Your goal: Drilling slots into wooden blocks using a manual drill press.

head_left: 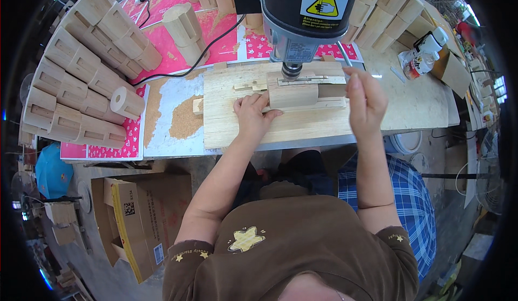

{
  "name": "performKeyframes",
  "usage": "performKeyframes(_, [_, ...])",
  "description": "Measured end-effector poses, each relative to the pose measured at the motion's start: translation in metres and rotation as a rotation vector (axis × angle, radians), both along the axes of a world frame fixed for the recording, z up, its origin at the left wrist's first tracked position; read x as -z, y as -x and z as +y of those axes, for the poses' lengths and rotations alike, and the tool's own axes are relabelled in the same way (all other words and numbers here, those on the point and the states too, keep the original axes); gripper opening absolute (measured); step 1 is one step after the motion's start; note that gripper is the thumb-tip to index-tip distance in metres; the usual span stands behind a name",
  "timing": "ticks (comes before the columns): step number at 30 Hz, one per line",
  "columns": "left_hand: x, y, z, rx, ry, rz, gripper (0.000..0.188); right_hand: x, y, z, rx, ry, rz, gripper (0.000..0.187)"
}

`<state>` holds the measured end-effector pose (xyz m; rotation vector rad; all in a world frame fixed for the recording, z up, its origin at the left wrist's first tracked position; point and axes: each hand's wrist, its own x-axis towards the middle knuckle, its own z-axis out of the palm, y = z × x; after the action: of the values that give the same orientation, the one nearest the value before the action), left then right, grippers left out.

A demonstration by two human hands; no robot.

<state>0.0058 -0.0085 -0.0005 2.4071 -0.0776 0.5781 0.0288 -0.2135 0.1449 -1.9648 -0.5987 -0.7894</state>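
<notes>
A wooden block (294, 94) rests on a pale wooden board (237, 128) directly under the chuck (291, 70) of a grey drill press (305, 15). My left hand (251, 112) lies flat on the board with its fingers pressed against the block's left side. Raised at the right, my right hand (365, 97) is closed around the drill press's metal feed lever (345, 54). Thin wooden guide strips (313, 79) sit behind and in front of the block.
Many stacked wooden blocks (81, 74) fill the left of the bench, with more at the back right (388, 15). Sawdust (186, 117) lies beside the board. A black cable (199, 58) crosses the pink sheet. A white bottle (421, 58) stands right. Cardboard boxes (135, 214) sit below.
</notes>
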Motion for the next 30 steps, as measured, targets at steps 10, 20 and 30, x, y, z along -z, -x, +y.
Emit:
performKeyframes(10, [0.005,0.000,0.003,-0.013,-0.045,-0.024,0.053,0.062,-0.027,0.000,-0.067,0.044,-0.246,0.012])
performKeyframes(20, [-0.008,-0.002,0.001,0.013,0.078,0.100,0.051,-0.090,-0.113,0.029,0.106,-0.012,-0.037,0.027])
performKeyframes(30, [-0.010,-0.001,0.013,0.087,0.076,-0.052,0.033,0.067,-0.046,-0.036,-0.105,0.635,0.177,0.038])
